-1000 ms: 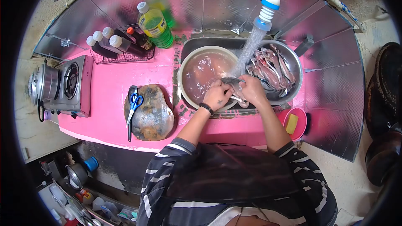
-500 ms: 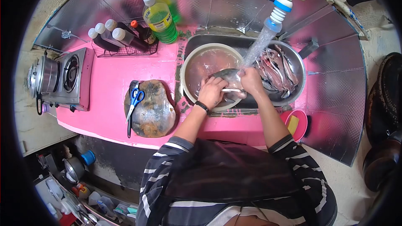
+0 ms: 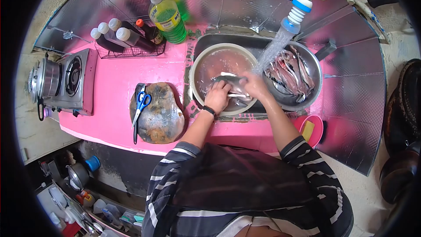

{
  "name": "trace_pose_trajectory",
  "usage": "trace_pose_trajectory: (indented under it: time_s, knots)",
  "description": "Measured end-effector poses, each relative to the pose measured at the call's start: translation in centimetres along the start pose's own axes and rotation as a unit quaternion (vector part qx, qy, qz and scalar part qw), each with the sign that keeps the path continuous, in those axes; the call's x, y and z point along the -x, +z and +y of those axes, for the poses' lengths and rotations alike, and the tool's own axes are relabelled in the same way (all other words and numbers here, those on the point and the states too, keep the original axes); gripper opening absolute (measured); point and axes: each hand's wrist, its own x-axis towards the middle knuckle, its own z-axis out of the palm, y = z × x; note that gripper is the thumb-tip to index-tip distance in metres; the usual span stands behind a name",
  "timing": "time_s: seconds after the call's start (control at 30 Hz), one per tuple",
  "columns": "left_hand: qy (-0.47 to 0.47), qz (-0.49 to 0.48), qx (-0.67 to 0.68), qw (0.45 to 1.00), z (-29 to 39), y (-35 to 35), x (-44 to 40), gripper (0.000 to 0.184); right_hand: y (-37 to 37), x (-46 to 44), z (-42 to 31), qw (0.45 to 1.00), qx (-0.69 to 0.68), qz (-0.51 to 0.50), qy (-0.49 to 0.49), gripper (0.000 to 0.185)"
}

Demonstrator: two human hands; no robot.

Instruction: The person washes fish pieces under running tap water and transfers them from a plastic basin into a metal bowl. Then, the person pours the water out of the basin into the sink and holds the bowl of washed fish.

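Observation:
A grey fish (image 3: 232,81) with pale belly edges lies over the round basin (image 3: 196,61) of cloudy reddish water. My left hand (image 3: 217,96), with a dark bracelet at the wrist, is closed on its left part. My right hand (image 3: 255,86) grips the fish's right side, its fingertips blurred. Water (image 3: 272,52) streams from the faucet (image 3: 293,21) and comes down just beyond my right hand. In the metal bowl (image 3: 316,68) to the right lie several opened fish (image 3: 289,77).
On the left, a round chopping board (image 3: 163,120) holds blue-handled scissors (image 3: 143,101) and a knife. Behind are a green liquid bottle (image 3: 169,19) and a bottle rack (image 3: 131,52). A stove (image 3: 83,83) stands far left. A pink tub (image 3: 316,131) with a yellow sponge sits front right.
My hands have brought the fish left and lower over the basin, away from the falling water. My right hand has shifted left with it. Both hands still hold the fish.

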Motion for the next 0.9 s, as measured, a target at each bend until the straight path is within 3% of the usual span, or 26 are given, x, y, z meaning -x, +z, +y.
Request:
trace_pose_trajectory:
  time_s: [0.1,0.13,0.23,0.33,0.43,0.47,0.57,0.63,0.67,0.77,0.9]
  knots:
    - [-0.048,-0.025,0.021,0.998,-1.0,1.0,0.0,0.028,-0.9,0.5,0.0,0.97,-0.02,-0.242,-0.032,0.023]
    - [-0.054,-0.034,0.043,0.997,-1.5,1.1,0.0,0.031,-0.8,0.5,0.2,0.961,0.0,-0.272,-0.056,0.025]
    - [-0.104,-0.071,0.066,0.99,-1.3,0.4,0.0,0.036,1.7,0.3,1.4,0.995,-0.008,-0.009,-0.103,0.028]
    - [-0.138,-0.058,0.069,0.986,-2.5,1.6,-0.2,0.035,3.0,-0.9,1.5,0.996,0.075,-0.05,0.006,0.032]
    - [-0.243,-0.037,0.136,0.96,-2.4,1.4,-1.1,0.046,5.2,-2.3,3.2,0.986,0.078,-0.147,-0.003,0.032]
    - [-0.274,-0.021,0.164,0.947,-2.1,1.0,-1.2,0.052,7.2,-2.9,5.1,0.989,0.097,-0.108,-0.014,0.027]
    - [-0.329,0.064,0.173,0.926,-2.1,2.2,-1.1,0.072,4.6,-2.3,2.2,0.984,0.067,-0.167,0.006,0.025]
    - [-0.354,0.092,0.182,0.913,-0.9,1.8,-1.1,0.077,4.3,-2.4,2.2,0.989,0.053,-0.136,-0.007,0.025]
    - [-0.339,0.136,0.254,0.896,-2.0,3.3,-1.3,0.078,4.2,-2.2,2.2,0.991,0.047,-0.121,-0.012,0.025]
    - [-0.426,0.089,0.309,0.846,-2.4,3.8,-2.6,0.076,3.1,-0.9,1.2,0.998,0.024,-0.062,-0.009,0.027]
    - [-0.37,0.105,0.323,0.865,-1.6,3.2,-3.7,0.081,2.3,-0.1,0.2,0.999,0.04,-0.024,-0.005,0.025]
